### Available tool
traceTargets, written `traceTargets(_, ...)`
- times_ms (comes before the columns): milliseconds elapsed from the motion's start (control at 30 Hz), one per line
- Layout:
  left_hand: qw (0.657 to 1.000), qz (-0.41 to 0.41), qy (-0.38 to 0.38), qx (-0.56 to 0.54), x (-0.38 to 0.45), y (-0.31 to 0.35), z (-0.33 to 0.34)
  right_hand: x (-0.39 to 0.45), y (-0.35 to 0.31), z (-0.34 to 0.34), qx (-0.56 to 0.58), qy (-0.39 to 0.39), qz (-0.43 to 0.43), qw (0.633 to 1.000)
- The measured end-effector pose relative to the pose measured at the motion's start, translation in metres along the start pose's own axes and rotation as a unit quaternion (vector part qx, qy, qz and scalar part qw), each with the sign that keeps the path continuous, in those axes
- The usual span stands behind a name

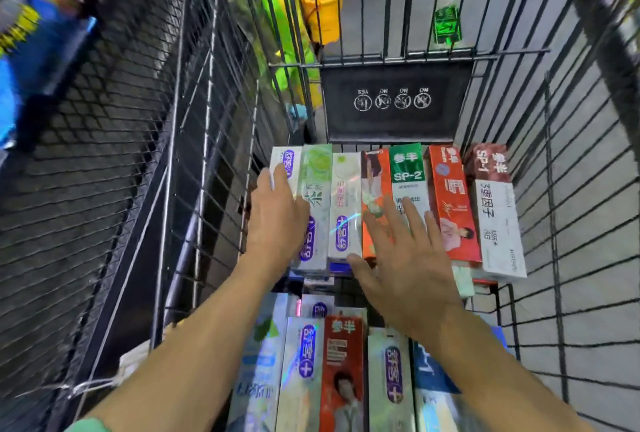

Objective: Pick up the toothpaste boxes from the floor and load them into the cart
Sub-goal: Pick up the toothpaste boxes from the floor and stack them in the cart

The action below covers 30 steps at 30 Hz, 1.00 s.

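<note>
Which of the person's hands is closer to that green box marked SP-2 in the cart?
The right hand: its fingertips lie over the lower part of the green SP-2 box. The left hand rests several boxes away, on the far-left boxes.

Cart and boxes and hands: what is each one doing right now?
Cart: loaded with toothpaste boxes in two rows.
Far row of boxes: lying flat, side by side.
Near row of boxes: lying flat, side by side.
Left hand: open, fingers straight, over the far row's left end.
Right hand: open, fingers spread, over the far row's middle.
Black flap: upright at the cart's far end.
</note>
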State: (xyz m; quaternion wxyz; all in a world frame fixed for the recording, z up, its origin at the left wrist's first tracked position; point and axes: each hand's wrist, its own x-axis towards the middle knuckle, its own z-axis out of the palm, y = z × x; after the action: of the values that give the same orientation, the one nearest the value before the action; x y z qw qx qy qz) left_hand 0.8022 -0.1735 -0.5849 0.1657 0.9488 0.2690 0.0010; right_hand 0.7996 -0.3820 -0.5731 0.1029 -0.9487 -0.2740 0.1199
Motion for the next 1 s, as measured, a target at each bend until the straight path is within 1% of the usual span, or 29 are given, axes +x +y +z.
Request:
traceTargets(67,0.999,0.029,0.018,0.026,-0.003,0.000,0.002,0.009,0.003,-0.004,-0.010,-0.018,-0.002,1.000)
traceTargets(100,0.997,0.059,0.024,0.036,-0.003,-0.002,0.002,0.012,0.004,-0.006,-0.008,-0.027,-0.002,1.000)
traceTargets(133,0.995,0.088,0.023,0.043,-0.002,-0.004,0.001,0.015,0.006,-0.009,-0.005,-0.036,-0.003,0.999)
traceTargets(200,0.993,0.111,0.002,0.042,0.001,-0.008,0.000,0.020,0.008,-0.012,-0.007,-0.052,-0.006,0.999)
traceTargets(300,0.994,0.105,-0.012,0.040,0.009,-0.011,0.001,0.027,0.010,-0.014,-0.015,-0.076,-0.003,0.997)
traceTargets(367,0.994,0.104,-0.013,0.039,0.013,-0.012,0.004,0.030,0.011,-0.018,-0.011,-0.074,0.005,0.997)
traceTargets(567,0.992,0.110,0.003,0.055,0.013,-0.014,0.006,0.034,0.013,-0.027,-0.034,-0.080,0.017,0.996)
traceTargets(633,0.990,0.112,0.016,0.080,0.006,-0.008,0.001,0.033,0.012,-0.030,-0.033,-0.072,0.023,0.997)
traceTargets(700,0.987,0.119,-0.001,0.105,-0.010,0.001,0.000,0.031,0.012,-0.031,-0.028,-0.063,0.031,0.997)
traceTargets(800,0.989,0.104,-0.040,0.093,-0.028,0.001,0.008,0.027,0.011,-0.033,-0.023,-0.054,0.033,0.998)
traceTargets(900,0.983,0.121,-0.050,0.126,-0.020,-0.013,0.009,0.021,0.013,-0.034,-0.028,-0.048,0.036,0.998)
traceTargets(1000,0.980,0.145,-0.063,0.121,-0.011,-0.015,0.006,0.014,0.016,-0.034,-0.023,-0.043,0.041,0.998)
